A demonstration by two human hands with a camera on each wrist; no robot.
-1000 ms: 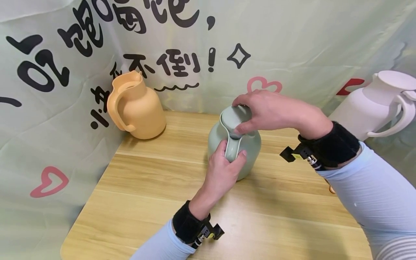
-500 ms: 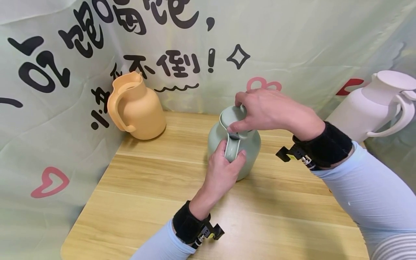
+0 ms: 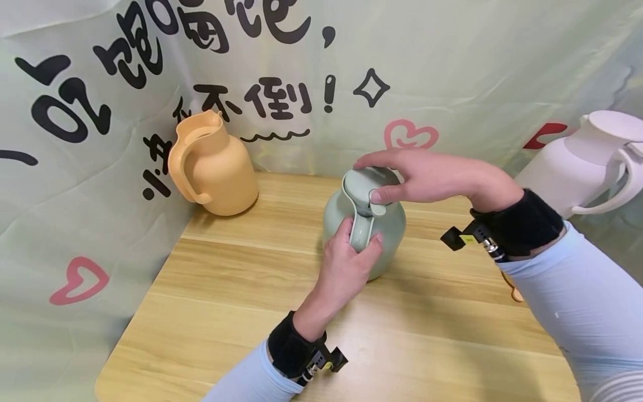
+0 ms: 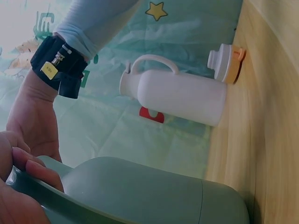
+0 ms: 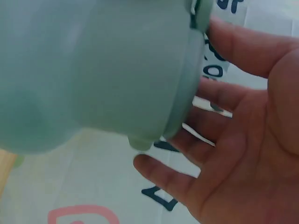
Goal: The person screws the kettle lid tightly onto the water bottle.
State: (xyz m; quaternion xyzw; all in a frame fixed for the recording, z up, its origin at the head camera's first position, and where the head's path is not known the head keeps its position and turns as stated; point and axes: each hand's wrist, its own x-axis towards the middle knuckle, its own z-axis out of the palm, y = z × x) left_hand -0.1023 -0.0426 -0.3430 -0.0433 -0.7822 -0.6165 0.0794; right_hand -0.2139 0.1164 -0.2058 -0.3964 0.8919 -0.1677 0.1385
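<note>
Among three jugs, the left hand (image 3: 349, 259) is gripping the green jug's (image 3: 387, 229) handle (image 3: 360, 231) while the right hand (image 3: 427, 176) is resting flat-fingered on its lid (image 3: 363, 181).

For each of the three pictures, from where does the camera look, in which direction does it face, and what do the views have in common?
Head: sits on the person's head, faces forward and down at the wooden table; shows both forearms, the left hand gripping the green jug by its handle, the right hand on its lid.
Left wrist: looks past the left hand, rolled sideways, toward the white jug; the right wrist shows.
Right wrist: looks along the right palm at the jug's top.
Shared: the green jug appears in all three.
</note>
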